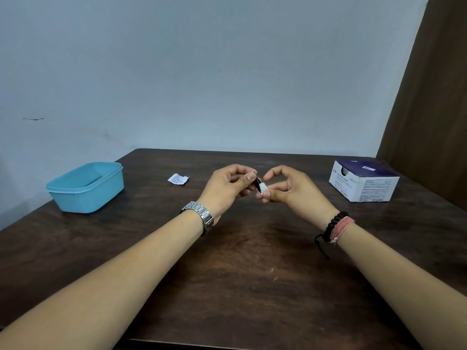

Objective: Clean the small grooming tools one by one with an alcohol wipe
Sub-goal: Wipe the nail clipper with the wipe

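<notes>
Two hands are held together above the middle of the dark wooden table (240, 261). A small, slim grooming tool (257, 184), dark with a metallic glint at its upper end, is pinched between the thumb and curled fingers of the left hand (227, 190); its exact kind cannot be told. A small white alcohol wipe (264, 188) is folded around the lower part of the tool and is pinched there by the fingers of the right hand (288, 189). A metal watch (199, 217) is worn on the left wrist, and a black bead bracelet (333, 223) with a pink thread band is worn on the right.

To the left of the hands, a torn white wrapper (178, 178) is seen lying flat on the table, and further left a light blue plastic tub (86, 188) is placed near the table's far left edge. To the right of the hands, a white and dark purple box (364, 183) is set near the far right corner. The table is backed by a pale blue wall (202, 72), and a brown curtain (429, 109) is hung at the right.
</notes>
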A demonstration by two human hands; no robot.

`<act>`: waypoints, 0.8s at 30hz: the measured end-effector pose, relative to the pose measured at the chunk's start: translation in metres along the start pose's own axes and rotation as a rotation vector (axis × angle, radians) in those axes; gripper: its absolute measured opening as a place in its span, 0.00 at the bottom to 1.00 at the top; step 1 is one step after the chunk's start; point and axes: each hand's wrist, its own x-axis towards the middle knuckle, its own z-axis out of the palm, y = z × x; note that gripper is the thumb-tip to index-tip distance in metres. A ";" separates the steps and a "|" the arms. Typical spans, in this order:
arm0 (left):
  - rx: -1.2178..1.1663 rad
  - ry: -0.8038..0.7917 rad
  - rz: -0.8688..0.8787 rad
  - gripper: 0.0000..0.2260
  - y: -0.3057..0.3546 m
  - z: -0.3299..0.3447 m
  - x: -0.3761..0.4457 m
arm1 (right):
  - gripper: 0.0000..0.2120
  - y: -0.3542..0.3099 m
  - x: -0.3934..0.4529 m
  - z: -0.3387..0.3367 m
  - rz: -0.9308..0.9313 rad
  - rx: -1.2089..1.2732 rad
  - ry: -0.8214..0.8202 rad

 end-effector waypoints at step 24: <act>-0.017 -0.026 -0.027 0.01 0.001 -0.003 0.000 | 0.05 0.004 -0.001 0.011 -0.112 -0.064 0.130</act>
